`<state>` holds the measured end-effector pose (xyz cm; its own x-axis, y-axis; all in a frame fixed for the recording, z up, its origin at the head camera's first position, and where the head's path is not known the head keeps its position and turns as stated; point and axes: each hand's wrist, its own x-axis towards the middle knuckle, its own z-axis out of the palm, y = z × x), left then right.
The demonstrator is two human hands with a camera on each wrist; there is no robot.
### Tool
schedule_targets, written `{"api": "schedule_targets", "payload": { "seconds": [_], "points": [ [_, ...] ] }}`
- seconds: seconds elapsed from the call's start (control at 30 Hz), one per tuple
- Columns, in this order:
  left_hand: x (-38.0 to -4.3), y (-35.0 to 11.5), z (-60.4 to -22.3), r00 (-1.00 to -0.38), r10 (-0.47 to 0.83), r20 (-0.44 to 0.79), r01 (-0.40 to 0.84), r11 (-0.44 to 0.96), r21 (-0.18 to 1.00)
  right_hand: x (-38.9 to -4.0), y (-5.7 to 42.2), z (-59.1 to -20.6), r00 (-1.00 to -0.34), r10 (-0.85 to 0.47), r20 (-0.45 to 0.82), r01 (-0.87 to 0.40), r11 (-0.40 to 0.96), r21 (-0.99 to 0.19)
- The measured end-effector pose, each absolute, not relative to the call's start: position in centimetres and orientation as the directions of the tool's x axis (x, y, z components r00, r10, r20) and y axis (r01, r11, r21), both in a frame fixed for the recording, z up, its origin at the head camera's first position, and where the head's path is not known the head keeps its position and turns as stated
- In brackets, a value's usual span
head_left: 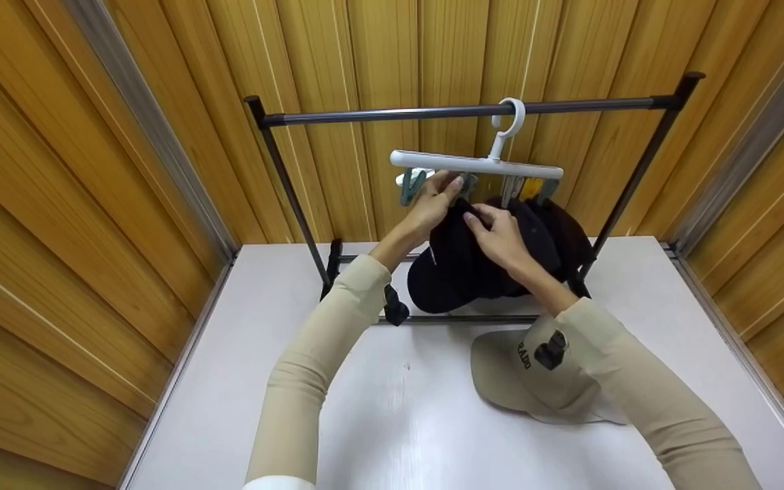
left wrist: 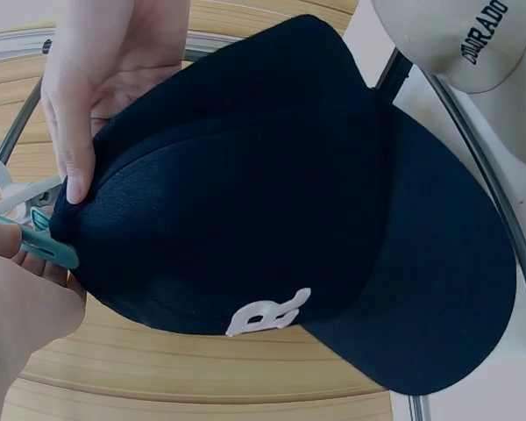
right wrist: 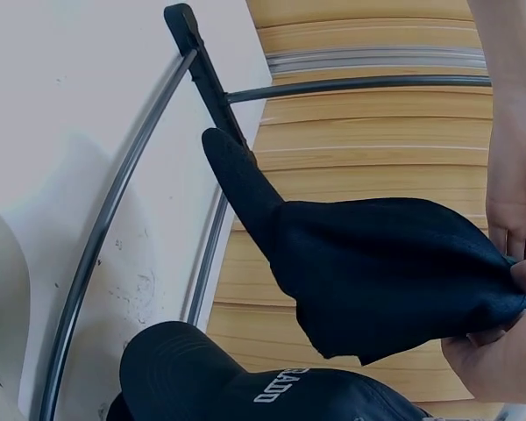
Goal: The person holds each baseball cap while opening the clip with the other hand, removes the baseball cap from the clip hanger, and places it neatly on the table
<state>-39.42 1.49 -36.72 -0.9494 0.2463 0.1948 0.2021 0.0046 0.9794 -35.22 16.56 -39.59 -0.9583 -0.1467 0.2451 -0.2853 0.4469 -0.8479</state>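
My left hand (head_left: 431,206) pinches a teal clip (left wrist: 48,246) under the white hanger (head_left: 474,163). The clip's tip lies at the back edge of a dark navy cap (left wrist: 245,193) with a white letter on its front. My right hand (head_left: 499,235) grips that same edge between thumb and fingers, close beside the clip. The cap hangs with its brim pointing down and away from the hands. Behind it, to the right, hang other dark caps (head_left: 565,231); one black cap (right wrist: 188,364) carries white lettering.
The hanger hooks over the bar of a black rack (head_left: 365,116). Another teal clip (head_left: 411,187) hangs at its left end. On the white surface (head_left: 392,435) lies a beige cap (head_left: 535,374) with dark lettering, near my right forearm. Wood-patterned walls (head_left: 310,41) enclose the rack.
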Motion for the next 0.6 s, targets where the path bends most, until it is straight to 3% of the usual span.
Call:
{"api": "schedule_targets", "payload": {
  "seconds": [0.33,0.6],
  "points": [
    [-39.2,2.2,-36.9,-0.954,0.239,0.181,0.158,-0.112,0.981,-34.2,16.9,-39.7,-0.957,-0.182,0.227,-0.288,0.492,-0.822],
    [-39.2,1.5,-37.1,-0.951,0.259,0.172,0.156,-0.081,0.984,-33.2,16.8,-39.6,-0.954,-0.201,0.223,-0.296,0.516,-0.804]
  ]
}}
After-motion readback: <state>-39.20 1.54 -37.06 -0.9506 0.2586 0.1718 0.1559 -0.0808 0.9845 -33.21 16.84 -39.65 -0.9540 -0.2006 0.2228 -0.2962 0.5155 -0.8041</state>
